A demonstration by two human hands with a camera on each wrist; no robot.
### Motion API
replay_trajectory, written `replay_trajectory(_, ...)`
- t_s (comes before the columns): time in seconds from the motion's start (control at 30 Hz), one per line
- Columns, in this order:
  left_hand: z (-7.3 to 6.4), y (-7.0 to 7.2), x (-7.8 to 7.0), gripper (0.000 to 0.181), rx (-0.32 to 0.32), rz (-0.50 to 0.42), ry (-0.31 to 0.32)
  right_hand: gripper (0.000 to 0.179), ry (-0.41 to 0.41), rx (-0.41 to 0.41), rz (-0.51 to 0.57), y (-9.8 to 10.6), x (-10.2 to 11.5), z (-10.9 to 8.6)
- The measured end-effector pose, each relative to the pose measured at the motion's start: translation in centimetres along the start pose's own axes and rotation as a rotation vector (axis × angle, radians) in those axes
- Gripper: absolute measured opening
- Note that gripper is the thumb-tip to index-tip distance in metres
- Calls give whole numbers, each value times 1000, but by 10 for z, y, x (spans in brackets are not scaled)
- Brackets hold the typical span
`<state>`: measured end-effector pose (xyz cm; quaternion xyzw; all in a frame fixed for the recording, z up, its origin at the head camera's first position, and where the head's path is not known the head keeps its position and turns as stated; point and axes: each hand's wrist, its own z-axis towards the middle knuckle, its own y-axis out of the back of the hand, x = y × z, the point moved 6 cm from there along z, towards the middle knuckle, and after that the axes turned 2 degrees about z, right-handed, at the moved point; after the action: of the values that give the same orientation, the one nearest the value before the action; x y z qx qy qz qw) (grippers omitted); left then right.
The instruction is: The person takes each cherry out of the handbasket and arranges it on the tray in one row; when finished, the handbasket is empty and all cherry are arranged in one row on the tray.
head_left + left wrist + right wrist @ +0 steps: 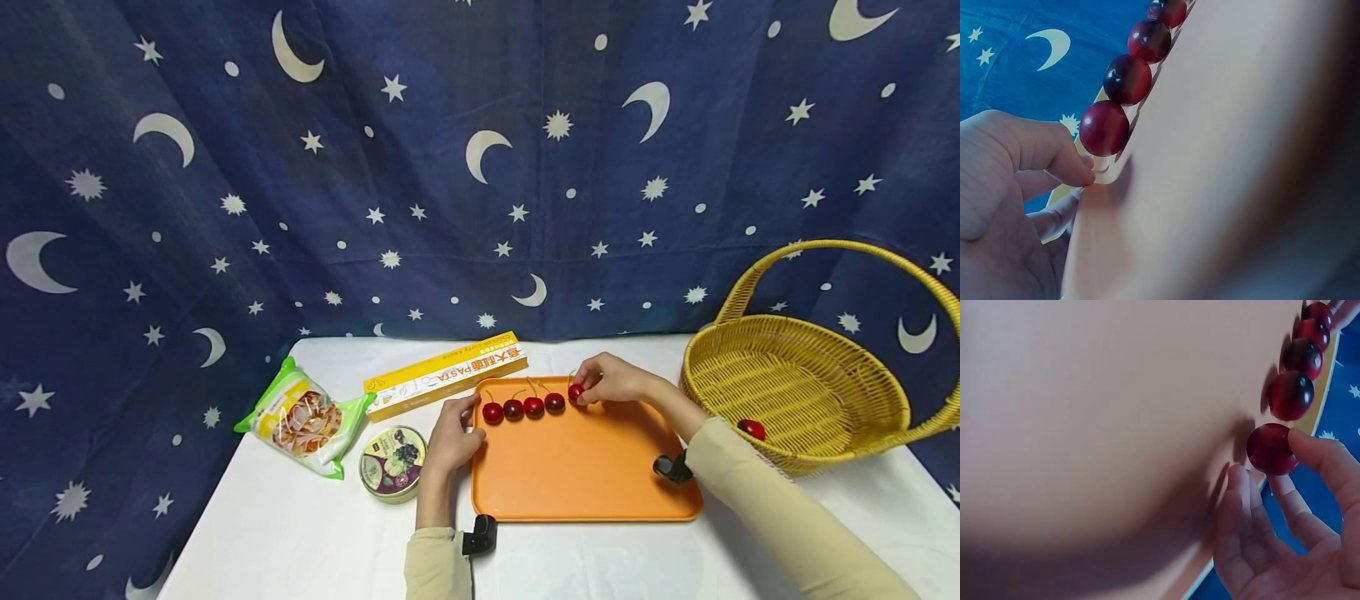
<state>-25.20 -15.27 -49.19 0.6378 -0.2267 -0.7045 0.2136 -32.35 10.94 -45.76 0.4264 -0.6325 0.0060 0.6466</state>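
An orange tray point(577, 471) lies on the table, with several dark red stemmed cherries point(533, 407) in a row along its far edge. My right hand point(617, 379) pinches another cherry point(1271, 449) between thumb and fingers, at the right end of that row. In the right wrist view this cherry sits a small gap from its neighbour. At the tray's far left corner, my left hand point(453, 440) grips the rim, thumb on the edge beside the leftmost cherry point(1104, 128) and fingers on the outer side.
A yellow wicker basket point(693, 375) with a tall handle stands right of the tray, a red cherry point(752, 429) inside. To the left are a round tin point(392, 463), a green-and-white food bag point(307, 419) and a long pasta box point(447, 375). A starry curtain point(480, 208) hangs behind.
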Motion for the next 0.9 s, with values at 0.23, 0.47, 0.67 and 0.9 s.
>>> replay_trajectory(0.23,-1,0,-1,64,0,0,2,22,-9,14,8,-6,-2,1)
replay_trajectory(0.47,-1,-1,-1,64,9,-9,12,21,1,36,40,-9,3,-1)
replay_trajectory(0.67,-2,0,-1,64,6,-1,15,24,1,42,42,-11,5,-4)
replay_trajectory(0.9,-1,1,-1,64,-1,1,9,26,13,32,51,-8,7,-6)
